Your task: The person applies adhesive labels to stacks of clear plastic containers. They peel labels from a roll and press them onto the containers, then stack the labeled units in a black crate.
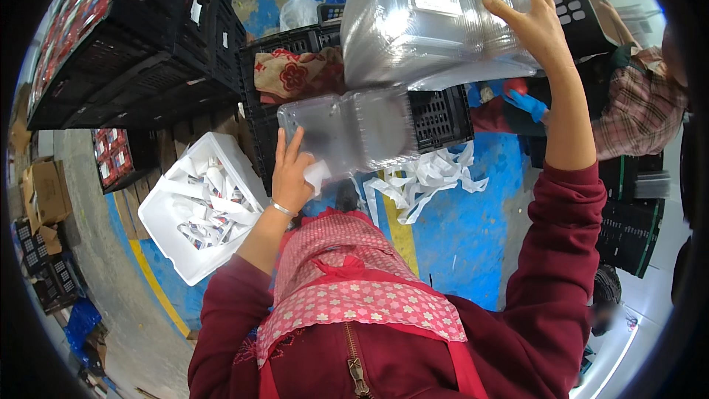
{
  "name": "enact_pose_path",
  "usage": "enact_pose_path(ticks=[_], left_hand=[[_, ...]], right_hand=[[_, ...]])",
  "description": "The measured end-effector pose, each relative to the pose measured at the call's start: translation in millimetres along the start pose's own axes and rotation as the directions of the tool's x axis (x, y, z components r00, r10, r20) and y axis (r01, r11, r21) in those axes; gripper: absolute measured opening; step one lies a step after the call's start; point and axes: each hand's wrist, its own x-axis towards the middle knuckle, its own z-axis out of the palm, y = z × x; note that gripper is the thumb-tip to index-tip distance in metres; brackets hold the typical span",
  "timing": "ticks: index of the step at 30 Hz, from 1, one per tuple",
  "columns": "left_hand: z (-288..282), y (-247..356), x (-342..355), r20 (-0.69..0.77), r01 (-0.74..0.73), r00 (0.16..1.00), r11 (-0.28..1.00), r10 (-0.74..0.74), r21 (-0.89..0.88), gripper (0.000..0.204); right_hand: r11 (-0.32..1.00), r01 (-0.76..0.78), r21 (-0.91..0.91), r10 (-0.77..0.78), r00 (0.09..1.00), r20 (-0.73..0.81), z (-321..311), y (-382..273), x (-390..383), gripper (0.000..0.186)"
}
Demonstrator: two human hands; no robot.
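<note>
Left hand (292, 177) palm hidden; only back of hand shows, fingertips against clear clamshell tray (354, 129), small white scrap under thumb, kind unclear. Tray contents behind hazy plastic: cannot tell. Right hand (535, 22) fingertips lost behind wrapped bundle of clear containers (421, 18) above tray; bundle's top cut by picture edge. Black crate (439, 114) behind tray mostly covered. Co-worker right of bundle: only plaid sleeve (639, 111) and blue glove (528, 103) visible. Papers in white tub (166, 214) left of tray too small to read.

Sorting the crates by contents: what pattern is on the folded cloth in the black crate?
Cream cloth with red flower shapes and a red star, in the head view.
</note>
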Motion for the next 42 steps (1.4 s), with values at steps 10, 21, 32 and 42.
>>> enact_pose_path(ticks=[10,21,32,42], left_hand=[[-70.9,94.9,-19.7,-0.037,-0.060,0.998,0.948,0.052,-0.314,0.025],[-150.9,219.7,49.2,-0.110,-0.361,0.932,0.904,0.344,-0.231,0.029],[-166.6,175.3,12.3,-0.218,-0.317,0.934,0.937,0.281,-0.149,0.025],[-308.0,219.2,73.6,-0.246,-0.610,0.773,0.791,0.585,-0.037,0.020]], right_hand=[[0.653,0.581,0.485,-0.316,0.791,-0.524,10.8,-21.3,-161.4,0.038],[0.011,-0.195,0.981,-0.574,0.802,0.166,-19.6,-112.3,-266.3,0.079],[-0.234,-0.499,0.835,-0.497,0.799,0.338,2.1,-187.9,-300.1,0.084],[-0.174,0.159,0.972,-0.362,0.907,-0.214,-89.0,-213.3,-170.6,0.053]])
